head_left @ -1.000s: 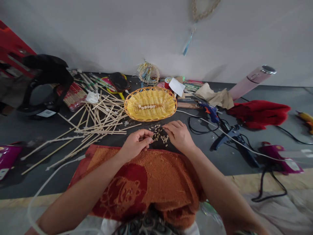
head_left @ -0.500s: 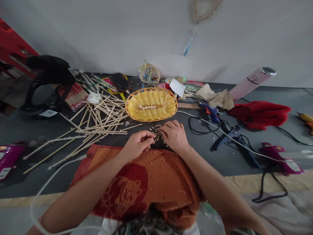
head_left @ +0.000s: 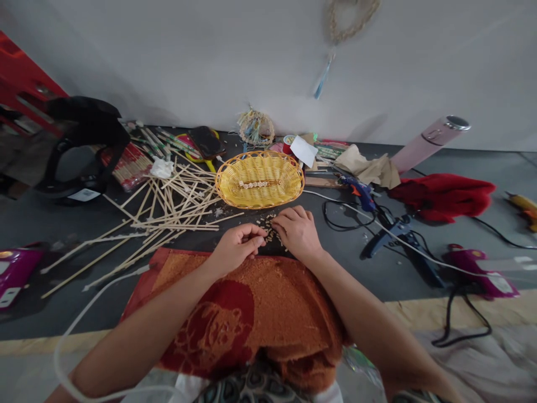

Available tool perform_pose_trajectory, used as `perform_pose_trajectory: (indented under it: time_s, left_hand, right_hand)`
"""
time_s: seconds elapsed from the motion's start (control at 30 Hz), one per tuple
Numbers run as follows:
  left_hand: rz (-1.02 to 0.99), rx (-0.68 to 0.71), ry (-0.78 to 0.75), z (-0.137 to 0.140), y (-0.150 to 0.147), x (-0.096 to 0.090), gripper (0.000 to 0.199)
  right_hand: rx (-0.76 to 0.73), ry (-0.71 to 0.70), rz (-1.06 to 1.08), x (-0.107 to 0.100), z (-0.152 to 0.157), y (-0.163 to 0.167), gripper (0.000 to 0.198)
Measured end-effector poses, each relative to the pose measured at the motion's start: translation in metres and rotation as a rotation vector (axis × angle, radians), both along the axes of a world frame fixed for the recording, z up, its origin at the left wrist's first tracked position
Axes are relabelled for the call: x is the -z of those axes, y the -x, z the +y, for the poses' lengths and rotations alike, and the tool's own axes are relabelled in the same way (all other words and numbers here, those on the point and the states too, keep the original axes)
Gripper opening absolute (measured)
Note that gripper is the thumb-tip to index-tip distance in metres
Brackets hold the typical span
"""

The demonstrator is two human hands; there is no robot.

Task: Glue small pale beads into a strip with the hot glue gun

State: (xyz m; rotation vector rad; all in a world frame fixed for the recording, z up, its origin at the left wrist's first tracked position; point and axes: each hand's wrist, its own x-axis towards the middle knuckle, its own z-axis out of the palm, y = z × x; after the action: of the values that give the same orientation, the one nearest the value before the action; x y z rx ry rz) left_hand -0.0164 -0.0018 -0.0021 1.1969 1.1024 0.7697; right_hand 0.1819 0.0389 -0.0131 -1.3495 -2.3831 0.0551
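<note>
Small pale cut stick pieces (head_left: 269,220) lie scattered on the dark tabletop between my hands. My left hand (head_left: 239,243) rests at the far edge of an orange and red towel (head_left: 289,302), its thumb and index finger pressed together; what they pinch, if anything, is too small to make out. Over the right side of the little pile, my right hand (head_left: 298,229) has its fingers bent down and together at the pieces, its fingertips partly hidden. Just beyond stands a yellow woven basket (head_left: 260,162) with a beaded-looking strip (head_left: 254,184) inside.
Many thin wooden sticks (head_left: 176,196) spread out at left, near a black strap-like headset (head_left: 79,145). To the right are a blue glue gun (head_left: 363,193), blue-handled pliers (head_left: 388,235), a red cloth (head_left: 444,196), a pink flask (head_left: 432,143) and a white cable (head_left: 403,243).
Hardly anything differs. My right hand has shifted very slightly over the pieces, while my left hand keeps its place and pinch.
</note>
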Motion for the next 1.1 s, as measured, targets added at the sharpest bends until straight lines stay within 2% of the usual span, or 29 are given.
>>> perform_pose_trajectory:
  time_s: [0.23,0.4,0.57,0.7,0.8,0.97,1.1]
  left_hand:
    - [-0.022,-0.009,0.005,0.0,0.0,0.0,0.029]
    - [-0.126,-0.066,0.009,0.0,0.001,-0.001,0.038]
    - [-0.131,-0.019,0.005,0.0,0.001,0.002,0.035]
    - [-0.134,0.007,0.024,0.001,0.001,0.0,0.04]
    - [-0.112,0.014,0.019,0.001,0.001,-0.002,0.041]
    - [-0.04,0.006,-0.003,0.002,0.003,-0.001,0.031]
    - [-0.09,-0.02,-0.035,0.003,0.005,0.003,0.027]
  right_hand:
    - [0.045,0.002,-0.018,-0.005,-0.002,0.0,0.016]
    - [-0.122,-0.012,0.112,-0.014,-0.011,0.004,0.018]
    - [-0.267,0.017,0.137,-0.011,-0.018,0.008,0.019]
    - [-0.308,0.04,0.173,-0.008,-0.019,0.008,0.02]
    - [-0.305,0.055,0.211,-0.01,-0.018,0.005,0.019]
    - [-0.243,0.027,0.312,-0.014,-0.012,-0.007,0.025]
    - [-0.155,-0.031,0.34,-0.021,-0.005,-0.022,0.026]
